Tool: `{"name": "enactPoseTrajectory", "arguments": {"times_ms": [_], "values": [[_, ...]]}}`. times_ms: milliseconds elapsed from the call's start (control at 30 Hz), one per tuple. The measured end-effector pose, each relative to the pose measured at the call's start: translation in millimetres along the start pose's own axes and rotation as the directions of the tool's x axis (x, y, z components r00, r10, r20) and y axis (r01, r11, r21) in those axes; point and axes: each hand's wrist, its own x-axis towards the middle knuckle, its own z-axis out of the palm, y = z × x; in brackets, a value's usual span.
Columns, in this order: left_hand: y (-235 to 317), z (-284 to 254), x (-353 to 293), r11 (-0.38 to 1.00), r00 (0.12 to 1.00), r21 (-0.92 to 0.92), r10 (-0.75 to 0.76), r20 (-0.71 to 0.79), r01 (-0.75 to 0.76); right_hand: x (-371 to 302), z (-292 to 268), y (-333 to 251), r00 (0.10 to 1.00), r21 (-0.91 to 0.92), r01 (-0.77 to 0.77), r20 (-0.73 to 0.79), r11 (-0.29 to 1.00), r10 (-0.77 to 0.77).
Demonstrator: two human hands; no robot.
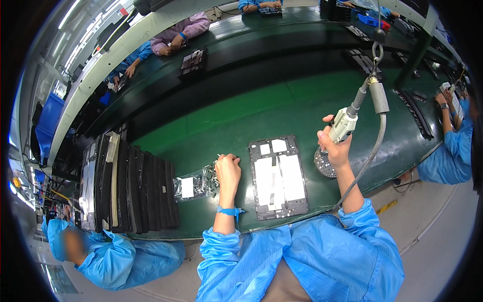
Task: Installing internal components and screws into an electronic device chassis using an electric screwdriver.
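My right hand (336,150) is wrapped round a white electric screwdriver (344,125), which hangs from a cable above. Below that hand, partly covered by it, a round grey plate with many small holes (326,167) lies on the bench. My left hand (228,170) has its fingers curled together beside a clear plastic bag (200,184) of small dark parts. Whatever those fingers pinch, if anything, is too small to make out. Between my hands a tablet-like black chassis (278,180) with white panels lies flat, touched by neither hand.
Left of the bag stands a long row of upright black chassis or trays (136,186). The screwdriver's grey cable (380,146) loops down past my right forearm. Co-workers sit at left, right and across the green bench (221,118). A black strip (415,113) lies at right.
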Motion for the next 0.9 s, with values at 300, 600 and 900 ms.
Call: {"name": "enactPoseTrajectory", "arguments": {"times_ms": [300,600,900], "values": [[1.8,-11.1,20.7,0.488,0.892,-0.749,-0.288,0.348,0.449,-0.1,-2.6,-0.2,1.0,-0.009,-0.024,-0.01,1.0,0.024],[1.8,-7.6,22.3,0.258,0.908,-0.87,-0.137,0.397,0.419,0.8,-0.6,-0.5,1.0,-0.018,-0.004,-0.009,1.0,0.004],[9.7,-3.1,27.4,0.392,0.889,-0.798,-0.229,0.398,0.458,0.1,-1.2,0.0,1.0,-0.021,-0.009,-0.009,1.0,0.009]]}}
